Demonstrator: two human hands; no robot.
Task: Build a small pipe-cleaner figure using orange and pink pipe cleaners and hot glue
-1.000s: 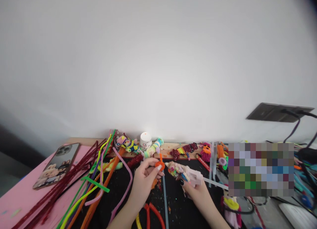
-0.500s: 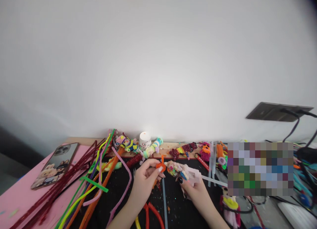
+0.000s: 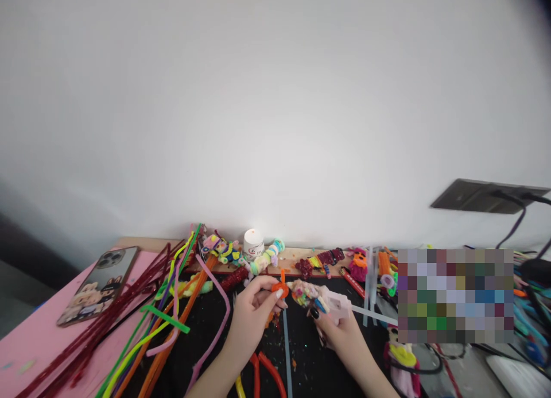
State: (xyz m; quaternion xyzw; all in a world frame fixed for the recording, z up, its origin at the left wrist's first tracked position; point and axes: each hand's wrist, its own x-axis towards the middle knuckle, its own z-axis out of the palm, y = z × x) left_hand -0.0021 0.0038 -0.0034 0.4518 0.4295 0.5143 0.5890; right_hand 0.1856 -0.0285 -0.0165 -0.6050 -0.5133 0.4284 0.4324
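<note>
At the far left a smartphone in a cartoon-printed case (image 3: 98,286) lies on the pink board (image 3: 38,340); right of it sprawls a loose bundle of long fuzzy pipe cleaners in red, green, yellow and orange (image 3: 159,323), running near to far; the left hand (image 3: 252,315) is closed in a pinch on a small orange pipe-cleaner twist (image 3: 279,288), held upright just left of, and touching or nearly touching, the nozzle of a pale pink sticker-covered glue gun (image 3: 321,301); the right hand (image 3: 340,332) grips that gun, its long axis lying left to right, nozzle toward the twist.
</note>
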